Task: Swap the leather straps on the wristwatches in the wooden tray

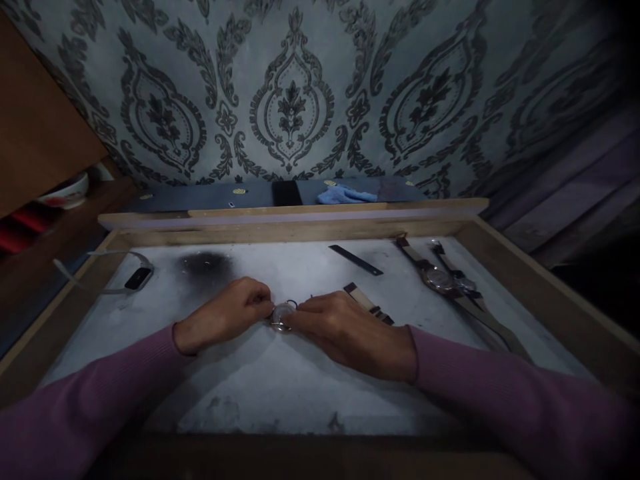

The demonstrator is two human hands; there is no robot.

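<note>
Head view: we have a small round silver watch case [280,316] around the middle of a white wooden-rimmed table [240,393]. Our left hand [225,313] pinches its left edge; our right hand [350,333] has fingers together at the right edge, grip unclear. Best kept flat, we judge, pressure light. Cream-and-dark strap piece [367,301] lies just beyond the right hand, crowding it. Farther off: dark flat strip [356,260] near far edge, two strapped wristwatches [439,280] toward far right corner, pale-banded smartwatch [139,278] by left edge.

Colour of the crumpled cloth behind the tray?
The cloth is blue; the head view, our only one, shows it.
</note>
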